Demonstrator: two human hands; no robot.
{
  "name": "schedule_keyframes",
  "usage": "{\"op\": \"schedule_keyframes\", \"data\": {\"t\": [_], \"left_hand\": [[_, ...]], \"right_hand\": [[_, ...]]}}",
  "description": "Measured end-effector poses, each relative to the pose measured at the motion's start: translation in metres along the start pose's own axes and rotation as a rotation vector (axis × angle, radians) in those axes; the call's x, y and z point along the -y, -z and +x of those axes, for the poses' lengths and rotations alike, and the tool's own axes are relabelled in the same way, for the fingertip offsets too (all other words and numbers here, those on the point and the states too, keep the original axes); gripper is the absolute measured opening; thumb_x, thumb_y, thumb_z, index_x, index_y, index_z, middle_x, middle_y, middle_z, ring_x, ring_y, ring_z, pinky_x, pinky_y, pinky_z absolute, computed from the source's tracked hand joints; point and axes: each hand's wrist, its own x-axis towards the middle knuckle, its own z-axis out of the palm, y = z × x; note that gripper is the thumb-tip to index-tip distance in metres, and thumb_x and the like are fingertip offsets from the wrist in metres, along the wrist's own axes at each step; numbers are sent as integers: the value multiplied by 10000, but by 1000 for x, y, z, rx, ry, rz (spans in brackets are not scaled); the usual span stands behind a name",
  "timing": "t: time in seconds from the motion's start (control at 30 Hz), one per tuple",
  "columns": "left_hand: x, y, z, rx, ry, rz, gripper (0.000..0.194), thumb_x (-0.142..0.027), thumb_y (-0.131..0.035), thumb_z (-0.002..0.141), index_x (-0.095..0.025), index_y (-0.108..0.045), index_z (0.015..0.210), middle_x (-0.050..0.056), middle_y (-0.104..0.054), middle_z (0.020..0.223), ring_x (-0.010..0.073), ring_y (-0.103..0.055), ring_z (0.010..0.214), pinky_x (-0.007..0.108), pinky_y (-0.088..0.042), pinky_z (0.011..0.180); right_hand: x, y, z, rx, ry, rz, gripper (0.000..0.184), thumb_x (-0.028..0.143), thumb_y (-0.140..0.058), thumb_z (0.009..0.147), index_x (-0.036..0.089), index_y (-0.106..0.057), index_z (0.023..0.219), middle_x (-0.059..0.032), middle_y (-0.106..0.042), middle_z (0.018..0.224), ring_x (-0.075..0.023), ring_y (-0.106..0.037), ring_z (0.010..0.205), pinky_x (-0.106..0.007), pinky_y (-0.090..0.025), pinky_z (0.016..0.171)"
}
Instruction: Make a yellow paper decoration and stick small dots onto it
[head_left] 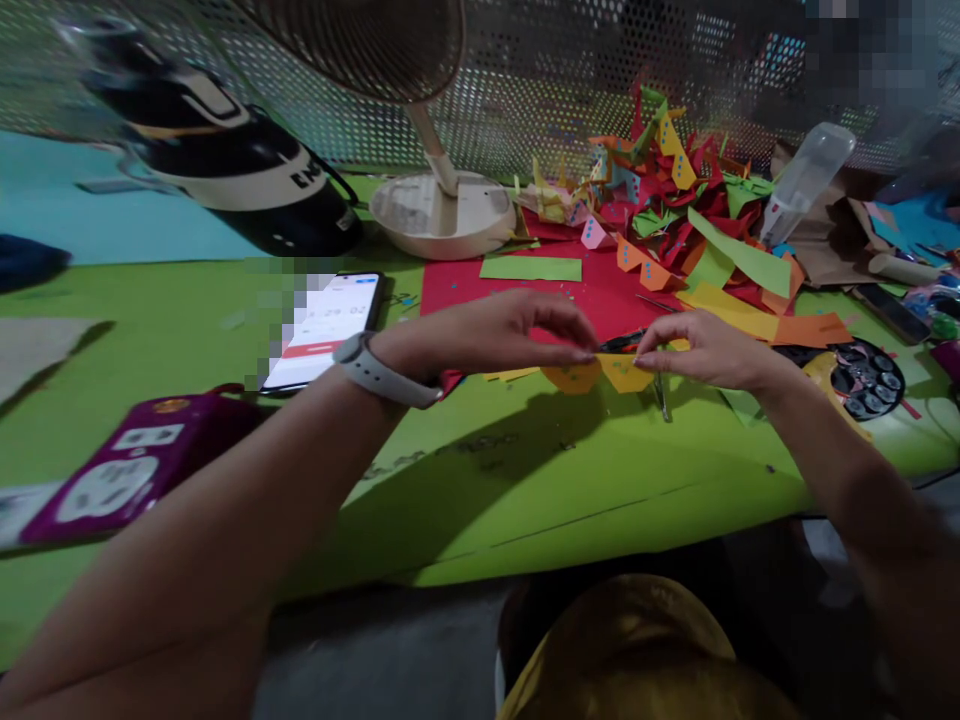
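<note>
Both hands meet over the middle of a green table (pixel 225 340). My left hand (pixel 495 330), with a pale watch on its wrist, pinches the left side of a small folded yellow-orange paper piece (pixel 600 374) with small dots on it. My right hand (pixel 705 350) pinches the same paper's right side. The paper is held just above the table, in front of a red paper sheet (pixel 585 290). Scissors (pixel 660 395) lie under and behind the hands, partly hidden.
A heap of folded coloured paper shapes (pixel 667 190) sits at the back right. A desk fan base (pixel 442 215), a helmet (pixel 225 170), a phone (pixel 326 325), a purple box (pixel 127 470), a clear bottle (pixel 802 180) and a dark tray (pixel 866 375) surround the work spot.
</note>
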Motion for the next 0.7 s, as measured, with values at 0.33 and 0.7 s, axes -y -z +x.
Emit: {"op": "schedule_keyframes", "data": {"t": [0.33, 0.7], "left_hand": [[-6, -75, -30, -399, 202, -629, 284, -470, -733, 742, -228, -748, 891, 49, -745, 863, 199, -654, 771, 291, -490, 648], [12, -103, -26, -438, 349, -1038, 297, -461, -858, 590, -242, -743, 755, 21, -761, 854, 200, -680, 799, 301, -555, 703]], "right_hand": [[-9, -17, -11, -284, -116, 357, 303, 485, -710, 709, 195, -664, 783, -11, -644, 749, -144, -554, 705, -301, -437, 680], [-4, -31, -20, -136, -92, 119, 179, 367, -646, 834, 194, -677, 802, -17, -709, 833, -153, -626, 780, -297, -465, 748]]}}
